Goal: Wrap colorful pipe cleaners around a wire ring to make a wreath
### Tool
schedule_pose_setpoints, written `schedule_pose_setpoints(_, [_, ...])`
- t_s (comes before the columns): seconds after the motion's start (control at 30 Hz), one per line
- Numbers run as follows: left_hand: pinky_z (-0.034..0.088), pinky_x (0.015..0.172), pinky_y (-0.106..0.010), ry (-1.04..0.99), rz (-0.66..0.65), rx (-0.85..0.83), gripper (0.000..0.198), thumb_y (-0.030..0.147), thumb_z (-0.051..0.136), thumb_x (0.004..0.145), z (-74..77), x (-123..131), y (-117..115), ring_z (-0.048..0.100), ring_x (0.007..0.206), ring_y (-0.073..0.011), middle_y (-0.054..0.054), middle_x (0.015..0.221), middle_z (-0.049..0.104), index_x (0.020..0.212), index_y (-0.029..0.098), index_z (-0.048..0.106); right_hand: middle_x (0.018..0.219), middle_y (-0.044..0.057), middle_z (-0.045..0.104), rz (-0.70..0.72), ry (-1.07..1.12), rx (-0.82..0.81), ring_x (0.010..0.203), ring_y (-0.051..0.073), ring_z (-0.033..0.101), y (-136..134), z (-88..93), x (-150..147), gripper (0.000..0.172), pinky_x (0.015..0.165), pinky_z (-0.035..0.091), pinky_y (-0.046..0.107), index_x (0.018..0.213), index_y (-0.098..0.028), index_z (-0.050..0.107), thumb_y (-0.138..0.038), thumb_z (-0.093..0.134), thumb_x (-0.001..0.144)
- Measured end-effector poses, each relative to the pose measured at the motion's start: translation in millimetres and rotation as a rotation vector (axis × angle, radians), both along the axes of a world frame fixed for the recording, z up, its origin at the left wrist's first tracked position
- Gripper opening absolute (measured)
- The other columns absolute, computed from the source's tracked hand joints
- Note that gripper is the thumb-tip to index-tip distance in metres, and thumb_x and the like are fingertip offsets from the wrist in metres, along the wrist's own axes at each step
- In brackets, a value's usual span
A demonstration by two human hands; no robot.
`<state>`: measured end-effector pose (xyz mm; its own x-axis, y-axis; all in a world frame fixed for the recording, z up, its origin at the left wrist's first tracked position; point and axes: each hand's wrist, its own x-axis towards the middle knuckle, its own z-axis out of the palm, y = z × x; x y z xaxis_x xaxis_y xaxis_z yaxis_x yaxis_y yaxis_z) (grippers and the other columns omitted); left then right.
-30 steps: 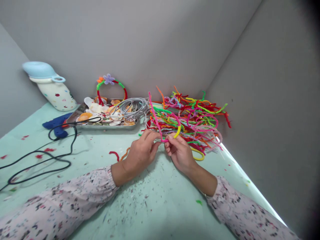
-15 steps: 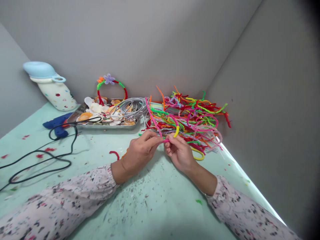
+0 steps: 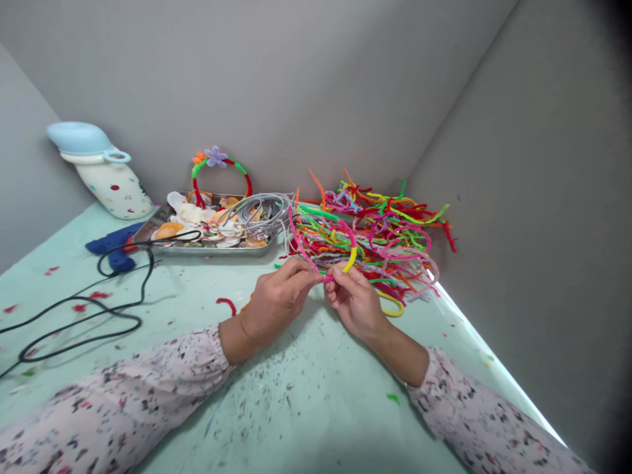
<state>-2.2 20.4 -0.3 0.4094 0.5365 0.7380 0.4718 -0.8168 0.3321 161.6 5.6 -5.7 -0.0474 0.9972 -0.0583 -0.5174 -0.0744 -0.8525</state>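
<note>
Near the middle of the view, my left hand [image 3: 279, 299] pinches a pink pipe cleaner [image 3: 303, 247] whose free end rises toward the back. Close to its right, my right hand [image 3: 356, 299] is closed on a pink and yellow band [image 3: 351, 259] that curves up behind the fingers. A short pink stretch bridges the fingertips of the two hands. Where the pink strand and the band join is hard to make out among the colours behind. A large pile of colourful pipe cleaners [image 3: 395, 230] lies just beyond the hands.
A metal tray [image 3: 212, 251] with shell-like pieces, grey wire [image 3: 261, 210] and a flowered hoop [image 3: 249, 181] stands at the back left. Beside it are a blue glue gun [image 3: 113, 243] with a black cable [image 3: 79, 299] and a white bottle [image 3: 113, 187]. Walls enclose the table [image 3: 316, 408].
The free end of the pink pipe cleaner has dipped and bent slightly. The pink and yellow band has shifted a little to the right. Both hands stay nearly in place.
</note>
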Motion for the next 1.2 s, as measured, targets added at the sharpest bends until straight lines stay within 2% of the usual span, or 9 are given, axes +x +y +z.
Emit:
schedule_pose_setpoints(0.4, [0.052, 0.080, -0.024, 0.052, 0.014, -0.022, 0.015, 0.014, 0.052, 0.091, 0.7, 0.3, 0.5, 0.063, 0.087, -0.0126, -0.004, 0.097, 0.065, 0.098, 0.020, 0.064, 0.061, -0.004, 0.057, -0.047, -0.137, 0.123, 0.051, 0.009, 0.049, -2.1, -6.6, 2.4, 0.016, 0.043, 0.034, 0.019, 0.080, -0.021, 0.058, -0.035, 0.066, 0.080])
schedule_pose_setpoints(0.73, [0.053, 0.078, -0.024, 0.042, -0.001, -0.033, 0.014, 0.016, 0.052, 0.091, 2.1, 1.0, 0.2, 0.063, 0.085, -0.0127, -0.005, 0.095, 0.065, 0.097, 0.019, 0.064, 0.066, -0.003, 0.052, -0.124, -0.318, 0.300, 0.055, 0.011, 0.044, -8.8, -6.6, 0.8, 0.017, 0.052, 0.035, 0.025, 0.083, -0.023, 0.057, -0.039, 0.059, 0.086])
schedule_pose_setpoints(1.0, [0.051, 0.074, -0.020, 0.030, 0.024, 0.000, 0.015, 0.018, 0.053, 0.091, 0.1, 0.1, 1.2, 0.063, 0.086, -0.0105, -0.003, 0.095, 0.065, 0.101, 0.021, 0.064, 0.065, -0.004, 0.054, -0.127, -0.292, 0.220, 0.055, 0.011, 0.045, -8.5, -5.6, 0.5, 0.016, 0.049, 0.034, 0.023, 0.084, -0.023, 0.057, -0.038, 0.060, 0.085])
schedule_pose_setpoints(1.2, [0.051, 0.073, -0.021, 0.053, 0.033, -0.014, 0.015, 0.017, 0.052, 0.091, -1.0, -0.1, 1.3, 0.063, 0.084, -0.0112, -0.004, 0.096, 0.064, 0.099, 0.020, 0.064, 0.066, -0.003, 0.054, -0.129, -0.311, 0.248, 0.055, 0.011, 0.045, -8.7, -6.3, 0.1, 0.018, 0.051, 0.035, 0.024, 0.084, -0.023, 0.057, -0.040, 0.060, 0.085])
